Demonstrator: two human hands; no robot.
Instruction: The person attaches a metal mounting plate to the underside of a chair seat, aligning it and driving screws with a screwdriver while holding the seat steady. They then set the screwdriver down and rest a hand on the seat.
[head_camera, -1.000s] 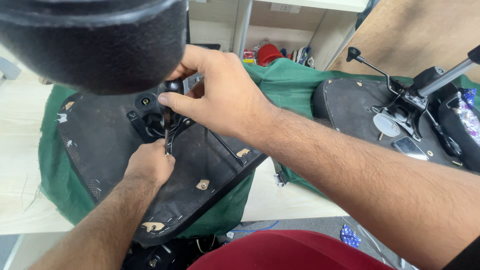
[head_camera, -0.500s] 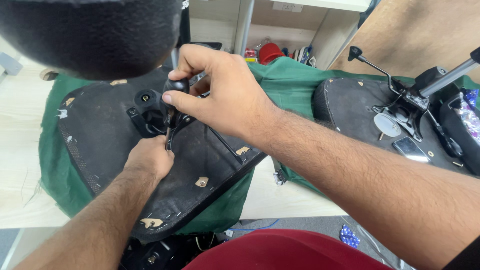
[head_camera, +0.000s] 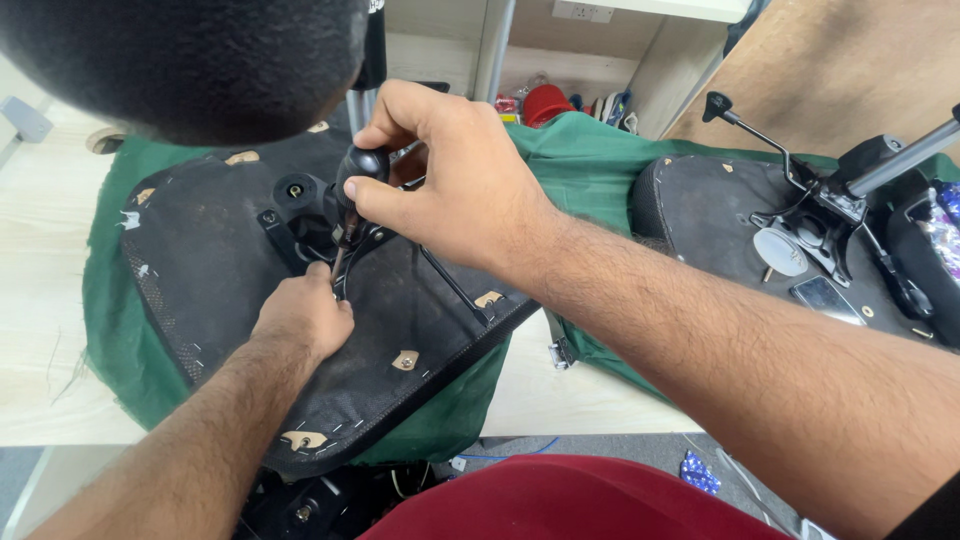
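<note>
Right hand (head_camera: 455, 185) closed around black screwdriver handle (head_camera: 362, 165), shaft upright over metal bracket (head_camera: 345, 245) on upturned chair seat (head_camera: 220, 290). Left hand (head_camera: 300, 315) fingers curled, pinching shaft tip at bracket. Seat lies on green cloth (head_camera: 110, 330) over desk (head_camera: 40, 300)

My workbench (head_camera: 40, 330), pale wood, carries a green cloth (head_camera: 590, 150) spread across most of its top. On the cloth, my upturned black chair seat (head_camera: 200, 260) lies at the left end; a second seat (head_camera: 720, 215) with its metal mechanism lies at the right end.
</note>
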